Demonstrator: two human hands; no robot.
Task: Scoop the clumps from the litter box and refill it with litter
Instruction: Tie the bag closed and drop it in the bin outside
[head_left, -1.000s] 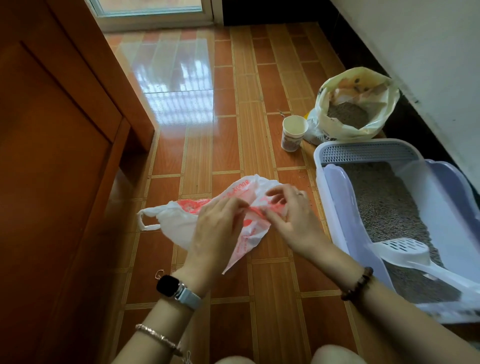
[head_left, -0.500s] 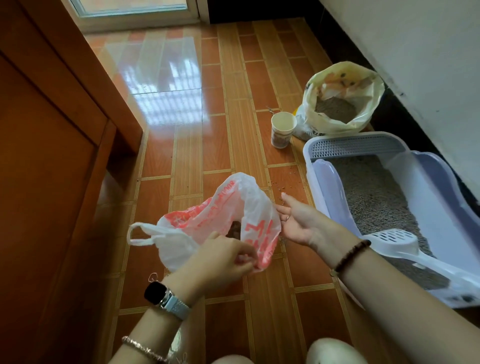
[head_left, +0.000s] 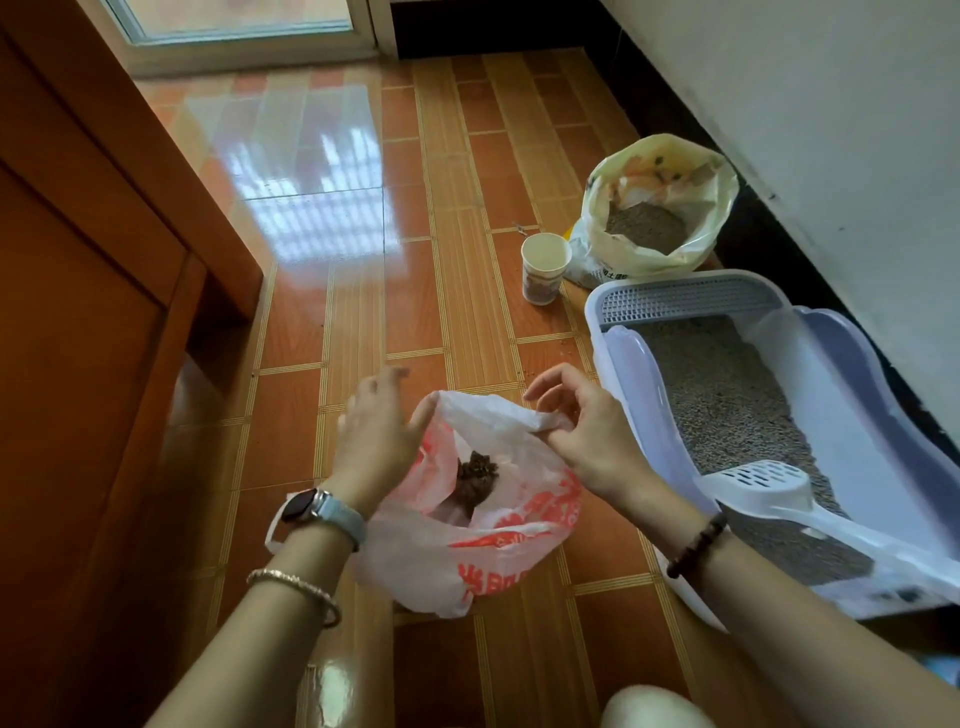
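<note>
Plastic bag (head_left: 493, 551) holds a clump (head_left: 475, 478); right hand (head_left: 587, 431) pinches its rim, left hand (head_left: 371, 431) touches it straight-fingered. Refill (litter sack (head_left: 670, 176), one o'clock) not yet done.

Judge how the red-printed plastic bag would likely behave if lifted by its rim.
Likely floppy: the plastic bag is thin film, crumpled and sagging where the right hand pinches its rim. Probably bottom-heavy, since the dark clump sits low inside, so it should hang and swing. Its glossy film may slip in a loose grip.

Tiled floor (head_left: 363, 312): litter box (head_left: 631, 379), cup (head_left: 544, 267), litter bag (head_left: 649, 262)
</note>
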